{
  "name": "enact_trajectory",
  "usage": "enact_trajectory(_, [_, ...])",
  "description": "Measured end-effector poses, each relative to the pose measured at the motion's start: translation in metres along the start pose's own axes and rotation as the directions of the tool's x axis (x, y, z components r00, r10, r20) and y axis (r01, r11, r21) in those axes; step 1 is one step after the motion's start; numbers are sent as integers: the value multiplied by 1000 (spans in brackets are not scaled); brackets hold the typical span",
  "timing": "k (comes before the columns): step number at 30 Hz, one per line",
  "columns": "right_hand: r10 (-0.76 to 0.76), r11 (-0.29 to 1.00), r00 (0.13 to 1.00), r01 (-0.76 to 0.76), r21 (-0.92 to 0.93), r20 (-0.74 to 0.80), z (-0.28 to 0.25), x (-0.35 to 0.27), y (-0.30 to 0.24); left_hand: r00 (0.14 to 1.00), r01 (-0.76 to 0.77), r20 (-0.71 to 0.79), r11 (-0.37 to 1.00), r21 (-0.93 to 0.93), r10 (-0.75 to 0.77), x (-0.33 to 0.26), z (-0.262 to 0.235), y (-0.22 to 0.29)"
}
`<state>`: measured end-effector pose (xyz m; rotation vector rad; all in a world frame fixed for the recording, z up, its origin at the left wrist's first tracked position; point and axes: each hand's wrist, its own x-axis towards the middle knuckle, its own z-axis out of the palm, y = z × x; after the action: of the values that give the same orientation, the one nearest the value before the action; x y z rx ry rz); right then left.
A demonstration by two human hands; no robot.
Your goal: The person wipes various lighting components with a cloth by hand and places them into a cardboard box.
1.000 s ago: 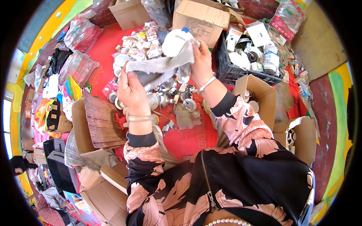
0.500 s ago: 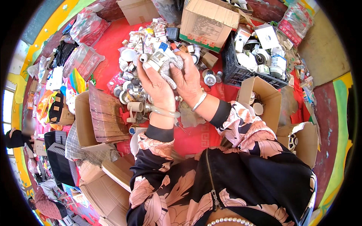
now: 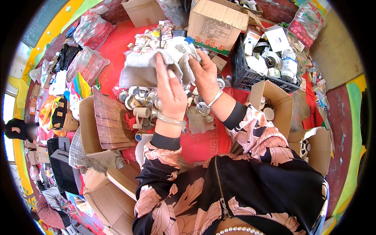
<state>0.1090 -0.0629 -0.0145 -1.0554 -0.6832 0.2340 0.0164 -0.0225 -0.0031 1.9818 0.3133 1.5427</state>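
Where the cloth [image 3: 137, 71] is: lifted in front of the chest, spread out to the left and bunched at the right, above a heap of fittings [image 3: 143, 112].
Right hand [image 3: 206, 74]: pinching, thumb pressed on the bunched cloth, fingers mostly tucked behind; it probably carries the weight of the white piece [image 3: 178, 45] as well.
Left hand [image 3: 171, 96]: fingers stretched straight over the cloth, thumb apart; I cannot tell whether any cloth is nipped between them.
White piece: rounded, bearing a blue patch [image 3: 189, 40], set against the cloth beside the right fingers; the wrap perhaps gives a surer hold.
Crate [image 3: 248, 73]: black, filled above its rim, its walls likely there to stop loose parts spilling.
Cartons: one at the left [image 3: 90, 131], another at the right [image 3: 281, 100], both open and flanking the heap, presumably for easy reach.
Hidden: the white piece's lower side, by cloth and hands; most of the right fingertips; the left carton's contents, by its flap.
Hard to make out: single fittings in the heap, overlapping and small.
Cut off: a person [image 3: 17, 130] near the dark left rim, the face blurred.
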Motion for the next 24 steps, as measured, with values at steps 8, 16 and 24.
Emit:
enact_trajectory(8, [-259, 946, 965, 263, -191, 42, 1, -6, -16, 995, -83, -53, 996, 34, 85, 3, 4, -13])
enact_trajectory(16, [-481, 765, 849, 528, -369, 218, -4, -3, -40, 941, 251, 21, 655, -712, -338, 12, 7, 10])
enact_trajectory(24, [-507, 680, 770, 634, -368, 388, 8, -18, -26, 825, 344, -199, 748, -567, -529, 9, -3, 7])
